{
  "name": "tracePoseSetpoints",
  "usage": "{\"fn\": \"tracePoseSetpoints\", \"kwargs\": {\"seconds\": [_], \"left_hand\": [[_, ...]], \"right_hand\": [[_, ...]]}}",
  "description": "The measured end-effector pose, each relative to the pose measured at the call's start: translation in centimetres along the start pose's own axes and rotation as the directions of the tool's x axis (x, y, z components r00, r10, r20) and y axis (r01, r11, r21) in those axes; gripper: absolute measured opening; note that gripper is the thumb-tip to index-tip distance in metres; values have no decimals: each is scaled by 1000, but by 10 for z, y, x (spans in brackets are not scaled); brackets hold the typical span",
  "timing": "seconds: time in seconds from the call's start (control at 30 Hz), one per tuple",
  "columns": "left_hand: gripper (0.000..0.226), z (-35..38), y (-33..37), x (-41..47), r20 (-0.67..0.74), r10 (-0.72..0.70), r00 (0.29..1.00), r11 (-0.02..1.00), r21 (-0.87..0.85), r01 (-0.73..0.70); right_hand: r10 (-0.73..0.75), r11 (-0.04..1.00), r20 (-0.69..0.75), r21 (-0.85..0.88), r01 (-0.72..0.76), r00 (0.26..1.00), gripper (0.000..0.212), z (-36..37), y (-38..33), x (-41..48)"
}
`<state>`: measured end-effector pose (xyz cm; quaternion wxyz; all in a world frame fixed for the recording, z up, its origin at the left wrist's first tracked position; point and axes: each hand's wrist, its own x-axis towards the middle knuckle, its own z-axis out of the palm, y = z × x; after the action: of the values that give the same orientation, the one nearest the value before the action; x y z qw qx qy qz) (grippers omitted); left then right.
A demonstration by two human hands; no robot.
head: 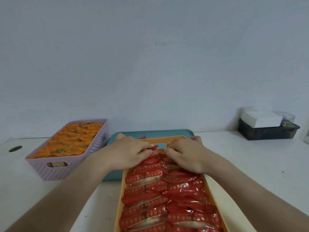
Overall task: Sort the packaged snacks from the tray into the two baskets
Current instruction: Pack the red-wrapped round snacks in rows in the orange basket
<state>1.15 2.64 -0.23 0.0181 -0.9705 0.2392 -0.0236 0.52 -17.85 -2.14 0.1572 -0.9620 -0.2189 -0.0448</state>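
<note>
**Sorting Nearly Complete**

Head view: glossy, crinkled red packets [150, 181] are packed in the rectangular orange basket [120, 198]. Orange packets [71, 141] fill the perforated lilac basket [55, 171]. The smooth teal tray [150, 133], where exposed, appears almost cleared. 1 of the red packets is pinched by the curled left hand [128, 153] at the far end. The right hand [185, 154] is curled alongside; its grip cannot be determined.

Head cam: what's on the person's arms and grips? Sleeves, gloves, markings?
Nothing worn in view. Left arm and right arm are bare to the frame edge, no sleeves. Left grip and right grip: no gloves, rings or watch visible.
</note>
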Motion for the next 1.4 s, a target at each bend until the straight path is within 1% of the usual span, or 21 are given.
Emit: {"fn": "tracePoseSetpoints", "kwargs": {"seconds": [0.07,0.13,0.17,0.2,0.27,0.3,0.33,0.43,0.47,0.53,0.6,0.67,0.73,0.8,0.83,0.93,1.0,1.07,1.17,1.27,1.4], "left_hand": [[30,-1,-5,-3,-127,-3,992,969,-244,-28],[19,-2,-16,2,-349,-192,917,847,-531,-25],[17,-2,-23,7,-391,-285,875,817,-577,8],[21,-4,-30,12,-360,-330,872,819,-570,74],[33,2,-37,25,-104,-309,945,847,-482,224],[34,5,-37,28,6,-292,956,838,-480,259],[32,9,-37,31,54,-283,958,800,-537,267],[18,11,-32,31,-23,-324,946,646,-736,203],[15,10,-30,32,-65,-354,933,651,-734,195],[10,6,-25,33,-230,-416,880,729,-662,172],[10,-2,-18,33,-446,-444,777,758,-649,61],[13,-11,-11,30,-583,-407,704,768,-636,-82],[13,-22,2,25,-628,-305,716,787,-590,-183],[13,-29,18,19,-613,-194,766,804,-547,-234],[13,-30,23,17,-597,-153,787,814,-528,-242],[12,-23,29,16,-577,-150,803,804,-543,-240],[12,-14,28,17,-537,-179,825,761,-606,-229],[16,-6,27,16,-499,-201,843,767,-616,-181],[29,6,21,13,-469,-208,858,860,-506,-68],[27,16,14,5,-345,-137,929,953,-302,28],[24,19,10,-2,-309,-119,944,971,-236,45]], "right_hand": [[35,992,-159,121,-16,987,42,2,3,1],[52,986,-287,169,-3,957,28,4,5,4],[35,988,-320,151,14,947,23,6,5,4],[10,993,-334,115,31,943,25,5,4,4],[7,996,-279,85,18,960,35,9,8,7],[27,995,-223,98,-5,974,39,10,8,8],[49,992,-163,122,-29,985,40,9,9,9],[83,986,-114,155,-65,990,39,9,9,12],[89,985,-124,155,-70,988,38,9,8,13],[110,984,-141,152,-88,984,36,8,5,12],[149,984,-157,117,-131,976,38,9,5,11],[182,980,-212,113,-161,960,48,10,6,10],[131,983,-389,173,-67,912,66,9,5,6],[32,968,-553,226,113,833,76,5,4,1],[5,946,-577,267,184,817,79,3,3,-1],[-53,903,-543,332,272,838,74,-1,4,-4],[-73,922,-519,291,256,852,60,0,6,-3],[-42,930,-497,299,216,867,46,-1,8,-2],[-6,954,-444,267,139,896,34,-3,12,0],[26,982,-401,181,52,916,34,-6,14,-1],[20,999,-312,35,-9,950,30,-7,10,0]]}}
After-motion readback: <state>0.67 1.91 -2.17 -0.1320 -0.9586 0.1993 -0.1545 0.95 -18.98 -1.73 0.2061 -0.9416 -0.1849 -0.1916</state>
